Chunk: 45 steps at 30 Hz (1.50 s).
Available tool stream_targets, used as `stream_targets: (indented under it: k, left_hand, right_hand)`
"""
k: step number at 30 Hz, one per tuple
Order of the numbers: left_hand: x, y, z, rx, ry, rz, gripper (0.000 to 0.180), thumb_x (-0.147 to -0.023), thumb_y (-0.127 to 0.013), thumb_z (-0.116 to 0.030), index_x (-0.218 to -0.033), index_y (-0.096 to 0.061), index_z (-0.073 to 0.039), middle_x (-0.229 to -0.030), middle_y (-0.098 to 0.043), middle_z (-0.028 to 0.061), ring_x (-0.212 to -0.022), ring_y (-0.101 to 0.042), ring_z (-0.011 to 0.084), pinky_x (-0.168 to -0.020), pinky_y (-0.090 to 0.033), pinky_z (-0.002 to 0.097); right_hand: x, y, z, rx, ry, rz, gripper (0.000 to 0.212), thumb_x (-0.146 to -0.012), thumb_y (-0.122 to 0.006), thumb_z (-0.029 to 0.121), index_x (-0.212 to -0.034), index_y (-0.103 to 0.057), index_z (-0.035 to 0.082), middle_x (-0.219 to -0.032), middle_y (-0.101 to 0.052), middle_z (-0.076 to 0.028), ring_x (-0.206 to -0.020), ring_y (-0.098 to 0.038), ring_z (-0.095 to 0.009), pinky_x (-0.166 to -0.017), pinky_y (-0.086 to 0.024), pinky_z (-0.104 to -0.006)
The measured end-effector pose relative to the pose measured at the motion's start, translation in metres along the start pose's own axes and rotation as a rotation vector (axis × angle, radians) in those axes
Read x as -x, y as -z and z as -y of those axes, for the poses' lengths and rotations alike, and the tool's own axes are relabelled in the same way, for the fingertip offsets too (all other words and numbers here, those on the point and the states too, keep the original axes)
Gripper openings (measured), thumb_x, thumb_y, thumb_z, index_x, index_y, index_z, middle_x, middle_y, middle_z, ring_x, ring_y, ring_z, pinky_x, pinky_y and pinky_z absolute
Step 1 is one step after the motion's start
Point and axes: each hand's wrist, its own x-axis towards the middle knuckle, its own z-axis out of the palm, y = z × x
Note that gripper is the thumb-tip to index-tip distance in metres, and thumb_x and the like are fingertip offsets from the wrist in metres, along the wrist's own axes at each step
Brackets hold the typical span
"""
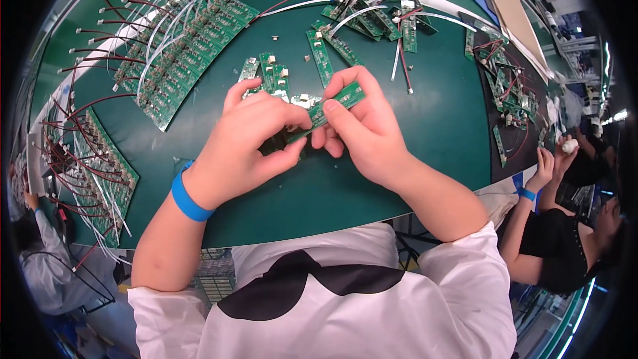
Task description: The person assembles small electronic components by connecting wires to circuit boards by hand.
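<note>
My right hand [364, 126] holds a narrow green circuit board [348, 96] above the table, thumb on its upper face and fingers curled beneath. The strip slants from upper right to lower left. At its lower end my left hand [249, 134], with a blue wristband [188, 196], has thumb and index finger closed around the board's tip. Its other fingers are bent, and what lies under them is partly hidden. Just beyond the hands lie several small boards with white connectors [268, 73], partly covered by my left fingers. Another narrow board [319, 57] rests past my right fingertips.
A large board panel with wires [193, 46] lies far left, a second wired panel [109, 166] nearer left. Wired boards [379, 16] are heaped at the back. More boards [508, 90] sit on a dark mat at right. A co-worker's hands [551, 163] are at far right.
</note>
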Motion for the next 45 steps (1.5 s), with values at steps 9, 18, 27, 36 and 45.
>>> stream_targets:
  k: [9, 18, 27, 36, 45]
  left_hand:
    - [0.002, 0.000, -0.003, 0.100, 0.087, 0.028, 0.020, -0.071, -0.065, -0.006, -0.088, -0.057, -0.012, -0.075, -0.056, -0.0015, -0.073, -0.057, 0.0148, -0.102, -0.025, 0.0435]
    - [0.007, 0.005, -0.003, 0.101, 0.126, 0.067, 0.021, -0.072, -0.066, -0.006, -0.089, -0.055, -0.009, -0.075, -0.055, 0.0001, -0.072, -0.057, 0.0160, -0.100, -0.029, 0.0453]
    - [0.004, 0.004, 0.002, 0.488, 0.505, -0.070, 0.039, -0.074, -0.069, 0.000, -0.109, -0.054, 0.000, -0.102, -0.059, 0.0057, -0.090, -0.058, 0.0112, -0.080, -0.044, 0.0234]
    - [0.011, 0.001, -0.004, 0.529, 0.353, -0.217, 0.030, -0.073, -0.071, -0.004, -0.102, -0.061, 0.000, -0.093, -0.063, 0.0047, -0.083, -0.060, 0.0116, -0.073, -0.048, 0.0248]
    - [0.013, -0.007, -0.017, 0.692, 0.484, -0.072, 0.028, -0.073, -0.069, 0.001, -0.100, -0.061, 0.000, -0.091, -0.063, 0.0037, -0.079, -0.057, 0.0092, -0.070, -0.048, 0.0233]
  right_hand:
    - [0.002, -0.001, -0.007, -0.012, 0.050, 0.013, 0.016, -0.093, -0.043, 0.009, -0.105, -0.033, 0.008, -0.069, -0.058, -0.007, -0.050, -0.042, -0.003, -0.044, -0.031, -0.0194]
    - [0.002, 0.000, -0.002, 0.053, 0.064, -0.005, 0.016, -0.093, -0.045, 0.012, -0.105, -0.035, 0.007, -0.069, -0.055, -0.005, -0.050, -0.044, -0.005, -0.045, -0.034, -0.0203]
    - [-0.064, 0.049, 0.029, 0.376, 0.073, -0.593, 0.039, -0.089, -0.055, 0.030, -0.101, -0.059, -0.007, -0.067, -0.059, -0.010, -0.034, -0.036, -0.008, -0.033, -0.022, -0.0228]
    - [-0.055, 0.046, 0.023, 0.418, 0.313, -0.778, 0.017, -0.083, -0.064, 0.014, -0.084, -0.067, -0.002, -0.066, -0.063, -0.007, -0.043, -0.044, -0.006, -0.040, -0.032, -0.0210]
    - [-0.021, 0.036, -0.005, 1.009, 1.001, -0.313, 0.028, -0.077, -0.059, -0.009, -0.104, -0.064, -0.003, -0.077, -0.061, -0.007, -0.060, -0.052, -0.007, -0.051, -0.039, -0.0172]
